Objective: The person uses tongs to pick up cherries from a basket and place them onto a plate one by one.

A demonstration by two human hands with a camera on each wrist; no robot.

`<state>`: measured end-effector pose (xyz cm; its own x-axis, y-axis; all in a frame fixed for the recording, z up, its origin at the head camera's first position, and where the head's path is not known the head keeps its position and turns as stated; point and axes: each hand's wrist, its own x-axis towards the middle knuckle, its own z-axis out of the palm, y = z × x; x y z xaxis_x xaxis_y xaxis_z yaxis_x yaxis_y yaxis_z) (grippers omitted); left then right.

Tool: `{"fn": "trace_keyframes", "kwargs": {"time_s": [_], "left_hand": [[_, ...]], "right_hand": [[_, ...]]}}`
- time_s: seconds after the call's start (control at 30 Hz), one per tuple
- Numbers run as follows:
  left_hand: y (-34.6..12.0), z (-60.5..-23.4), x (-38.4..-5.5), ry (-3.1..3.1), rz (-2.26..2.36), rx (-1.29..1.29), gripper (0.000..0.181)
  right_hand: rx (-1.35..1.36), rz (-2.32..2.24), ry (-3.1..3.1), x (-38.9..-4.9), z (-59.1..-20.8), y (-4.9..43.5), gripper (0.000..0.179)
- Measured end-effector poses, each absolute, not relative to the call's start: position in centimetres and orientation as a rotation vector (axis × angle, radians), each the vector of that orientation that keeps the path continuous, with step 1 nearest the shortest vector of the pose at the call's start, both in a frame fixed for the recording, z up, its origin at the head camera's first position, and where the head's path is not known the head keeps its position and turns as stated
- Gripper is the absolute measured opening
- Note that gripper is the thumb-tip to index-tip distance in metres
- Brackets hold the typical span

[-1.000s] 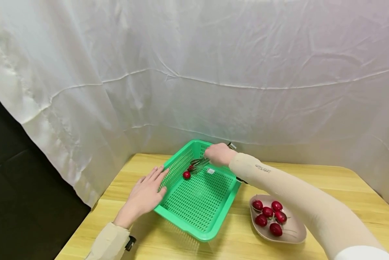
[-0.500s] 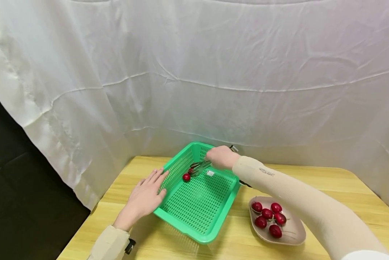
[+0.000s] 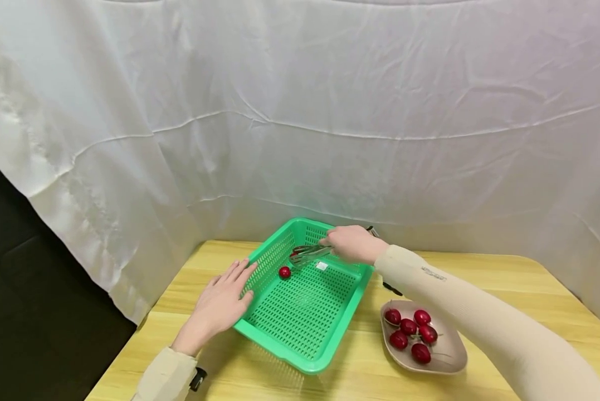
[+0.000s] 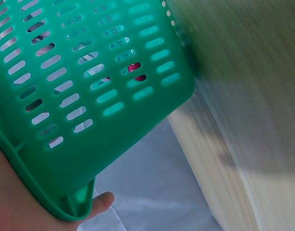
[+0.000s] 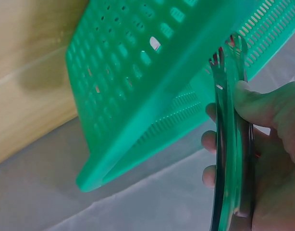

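My right hand grips metal tongs, thumb on one side and fingers on the other. Inside the green basket, the tongs' slotted ends are at a red cherry near the far left wall, partly covering it. A second cherry lies loose on the basket floor, just nearer than the tongs. My left hand rests on the basket's left rim with its fingers extended. In the left wrist view, red shows through slots in the basket wall.
A pinkish plate with several cherries stands to the right of the basket, below my right forearm. Both stand on a wooden table. White cloth hangs behind the table.
My right hand has shifted slightly to the right with the tongs, whose ends stay at the far cherry. My left hand keeps its place on the rim.
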<state>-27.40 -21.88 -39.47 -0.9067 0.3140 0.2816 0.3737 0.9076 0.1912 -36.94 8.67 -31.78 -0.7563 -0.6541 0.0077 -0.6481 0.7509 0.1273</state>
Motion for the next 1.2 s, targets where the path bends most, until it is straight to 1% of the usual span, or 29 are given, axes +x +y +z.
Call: {"fn": "trace_keyframes", "kwargs": {"time_s": [0.3, 0.63, 0.9, 1.2], "left_hand": [[-22.2, -39.1, -27.2, -2.821, -0.361, -0.531, 0.06], [-22.5, -39.2, -27.4, -2.818, -0.358, -0.545, 0.06], [-23.0, -39.3, -27.4, -2.823, -0.355, -0.542, 0.06], [-23.1, -39.2, -27.3, -2.811, -0.37, -0.544, 0.059]], "right_hand": [[1.09, -0.177, -2.835, -35.7, -31.9, 9.5, 0.043], [1.11, -0.039, -2.711, -34.0, -32.1, 11.0, 0.043], [1.144, -0.007, -2.591, -32.8, -32.7, 11.8, 0.041], [1.146, -0.004, -2.527, -31.2, -32.8, 12.5, 0.044]]}}
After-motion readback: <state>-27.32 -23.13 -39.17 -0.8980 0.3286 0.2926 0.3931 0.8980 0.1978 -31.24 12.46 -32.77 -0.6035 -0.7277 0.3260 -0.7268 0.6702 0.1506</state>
